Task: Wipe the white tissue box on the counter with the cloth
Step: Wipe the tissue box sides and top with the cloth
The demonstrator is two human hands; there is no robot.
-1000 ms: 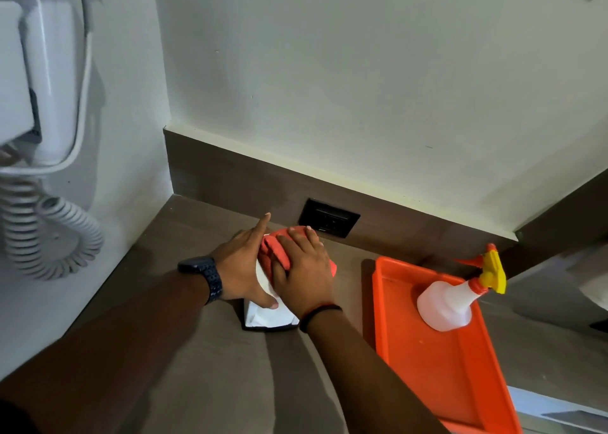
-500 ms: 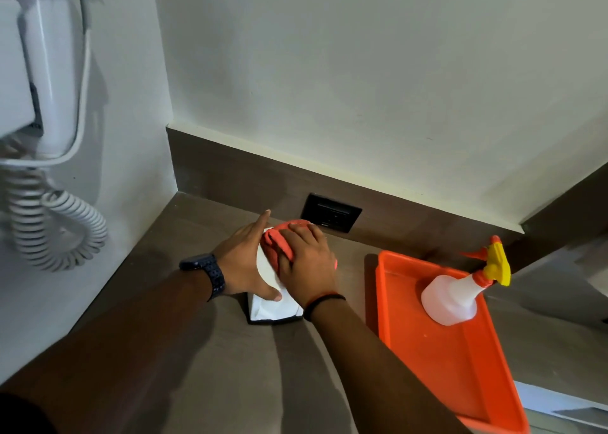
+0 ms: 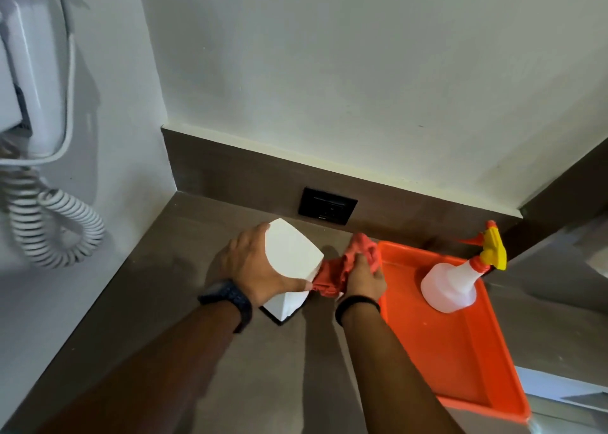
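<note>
The white tissue box [image 3: 291,256] stands on the brown counter [image 3: 204,351], turned so one corner points toward me. My left hand [image 3: 253,267] grips its left side, thumb across the front face. My right hand [image 3: 363,277] holds a bunched orange-red cloth [image 3: 342,265] pressed against the box's right side, just left of the orange tray. The box's top is uncovered.
An orange tray [image 3: 460,351] lies at the right with a white spray bottle [image 3: 457,280] with a yellow trigger in it. A black wall socket [image 3: 327,205] sits in the backsplash. A white wall hairdryer [image 3: 29,81] with coiled cord [image 3: 52,226] hangs at left.
The cloth and my right hand slid off the top of the box down to its right side. My left hand turned the box, so its top now shows.
</note>
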